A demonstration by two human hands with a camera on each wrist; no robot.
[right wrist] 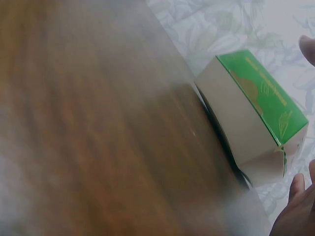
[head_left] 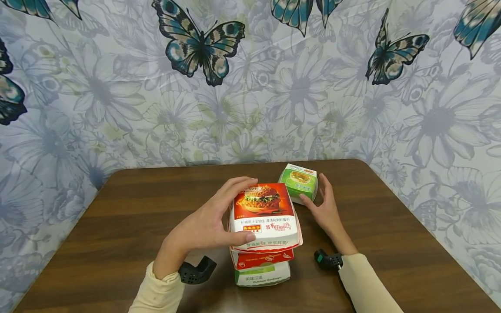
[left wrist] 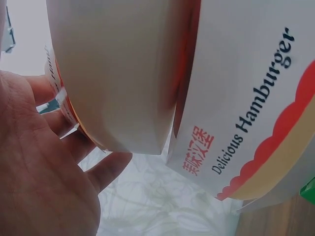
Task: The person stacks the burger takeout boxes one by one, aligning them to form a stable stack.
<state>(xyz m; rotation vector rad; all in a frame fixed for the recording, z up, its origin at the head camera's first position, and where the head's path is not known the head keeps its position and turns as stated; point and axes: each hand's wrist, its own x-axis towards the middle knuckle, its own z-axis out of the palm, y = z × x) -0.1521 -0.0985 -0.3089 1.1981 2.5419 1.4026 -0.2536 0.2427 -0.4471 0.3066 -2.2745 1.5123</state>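
Observation:
A red and white hamburger box with a burger picture tops a stack in the middle of the table. My left hand grips this top box, thumb at its front edge and fingers at the far side. Under it are a red box and a white and green box. In the left wrist view, the curled fingers touch the box's edge. Behind the stack to the right sits a smaller green hamburger box. Around its right side my right hand is spread, and the right wrist view shows the fingers apart from the green box.
The brown wooden table carries the boxes. Its far edge lies just behind the green box. A cloth with butterflies and flowers hangs behind the table. A dark wrist device is worn on each arm.

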